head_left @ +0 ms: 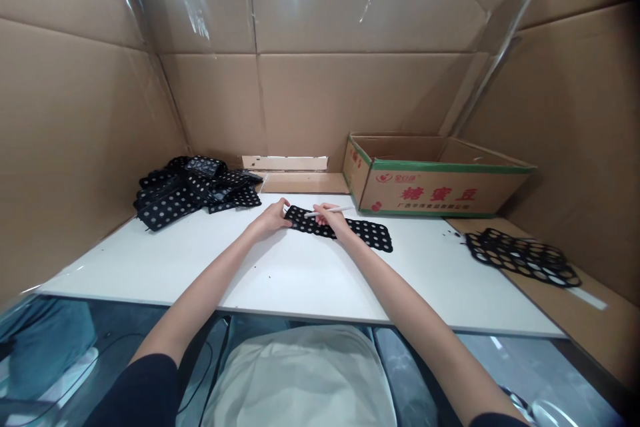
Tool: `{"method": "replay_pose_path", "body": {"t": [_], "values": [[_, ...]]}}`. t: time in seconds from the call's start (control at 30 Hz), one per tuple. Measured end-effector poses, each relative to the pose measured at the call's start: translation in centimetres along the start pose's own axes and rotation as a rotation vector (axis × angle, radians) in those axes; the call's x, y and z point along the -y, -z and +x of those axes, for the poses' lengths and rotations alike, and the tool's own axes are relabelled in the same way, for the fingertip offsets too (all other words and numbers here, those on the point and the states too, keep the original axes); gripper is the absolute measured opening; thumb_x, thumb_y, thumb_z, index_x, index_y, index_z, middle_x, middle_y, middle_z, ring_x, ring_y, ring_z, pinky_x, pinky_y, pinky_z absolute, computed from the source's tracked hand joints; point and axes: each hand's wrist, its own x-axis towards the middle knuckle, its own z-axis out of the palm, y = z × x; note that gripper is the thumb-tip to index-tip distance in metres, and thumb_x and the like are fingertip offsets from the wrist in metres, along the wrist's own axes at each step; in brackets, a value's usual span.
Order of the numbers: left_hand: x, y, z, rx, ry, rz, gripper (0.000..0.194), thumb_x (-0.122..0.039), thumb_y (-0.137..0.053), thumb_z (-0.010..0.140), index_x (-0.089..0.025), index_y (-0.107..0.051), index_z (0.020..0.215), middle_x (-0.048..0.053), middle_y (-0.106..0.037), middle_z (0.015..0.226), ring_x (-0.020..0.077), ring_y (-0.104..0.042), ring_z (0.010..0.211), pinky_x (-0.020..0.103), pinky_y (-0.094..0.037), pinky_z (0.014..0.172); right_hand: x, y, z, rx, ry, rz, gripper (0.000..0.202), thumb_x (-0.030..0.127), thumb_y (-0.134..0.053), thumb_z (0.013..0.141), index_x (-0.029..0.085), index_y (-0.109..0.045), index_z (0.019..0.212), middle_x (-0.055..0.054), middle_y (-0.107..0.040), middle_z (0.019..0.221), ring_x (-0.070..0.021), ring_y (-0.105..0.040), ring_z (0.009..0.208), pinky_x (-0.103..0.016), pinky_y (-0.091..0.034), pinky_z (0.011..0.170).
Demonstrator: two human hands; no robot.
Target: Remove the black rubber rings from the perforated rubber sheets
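One dotted black strip (376,233), probably light, floppy; hold by ends. Left hand (271,220) has fingers clamped on one end, right hand (331,216) on white stick (342,209).

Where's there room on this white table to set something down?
Left: the table between the black pile and left forearm. Right: between the right forearm and black ring mat. Also between the forearms, bar specks. Crowded: the middle, left hand and right hand at the dotted strip, and by the box.
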Motion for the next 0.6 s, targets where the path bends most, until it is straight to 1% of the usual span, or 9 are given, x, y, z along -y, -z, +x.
{"method": "replay_pose_path", "body": {"t": [0.1,0.2,0.3,0.4,0.5,0.6], "values": [[-0.3,0.1,-0.4,0.013,-0.107,0.143,0.043,-0.018,-0.061,0.062,-0.017,-0.049,0.103,-0.003,-0.057,0.064,0.0140,-0.053,0.059,0.021,-0.035,0.054,0.1,0.2,-0.3,0.078,0.033,-0.077,0.037,0.050,-0.071,0.059,0.016,-0.056,0.055,-0.001,-0.057,0.052,-0.0089,-0.049,0.048,-0.022,-0.039,0.047],[-0.9,0.0,-0.8,0.003,-0.168,0.308,0.039,-0.012,-0.055,0.059,-0.017,-0.053,0.098,0.001,-0.060,0.073,0.0165,-0.056,0.066,0.023,-0.037,0.056,0.1,0.1,-0.4,0.102,0.023,-0.096,0.031,0.043,-0.072,0.059,0.016,-0.058,0.060,0.000,-0.059,0.056,-0.0093,-0.051,0.051,-0.022,-0.041,0.052],[-1.7,-0.2,-1.1,-0.051,-0.181,0.480,0.037,-0.012,-0.055,0.058,-0.015,-0.055,0.095,0.007,-0.062,0.085,0.0212,-0.058,0.078,0.026,-0.041,0.064,0.0,0.0,-0.4,0.094,0.001,-0.094,0.026,0.038,-0.071,0.060,0.016,-0.058,0.064,0.000,-0.059,0.056,-0.0095,-0.053,0.051,-0.022,-0.043,0.054],[-2.4,-0.5,-1.4,-0.120,-0.198,0.621,0.028,-0.016,-0.055,0.063,-0.014,-0.057,0.091,0.011,-0.060,0.089,0.0248,-0.056,0.086,0.031,-0.044,0.072,-0.2,-0.2,-0.2,0.063,-0.012,-0.098,0.022,0.034,-0.070,0.060,0.017,-0.056,0.063,0.001,-0.059,0.053,-0.0092,-0.051,0.048,-0.022,-0.042,0.051],[-2.8,-0.9,-1.4,-0.186,-0.267,0.724,0.023,-0.016,-0.054,0.066,-0.013,-0.058,0.088,0.013,-0.057,0.093,0.0267,-0.053,0.093,0.035,-0.044,0.080,-0.3,-0.3,-0.2,0.043,-0.014,-0.094,0.023,0.033,-0.070,0.059,0.017,-0.054,0.062,0.001,-0.058,0.051,-0.0091,-0.050,0.045,-0.022,-0.041,0.048],[-3.1,-1.4,-1.3,-0.160,-0.340,0.776,0.021,-0.012,-0.052,0.067,-0.014,-0.059,0.087,0.012,-0.057,0.095,0.0252,-0.051,0.095,0.034,-0.044,0.081,-0.4,-0.3,-0.2,0.053,0.016,-0.086,0.026,0.035,-0.071,0.059,0.017,-0.054,0.060,0.000,-0.058,0.051,-0.0095,-0.052,0.046,-0.022,-0.041,0.048]]}}
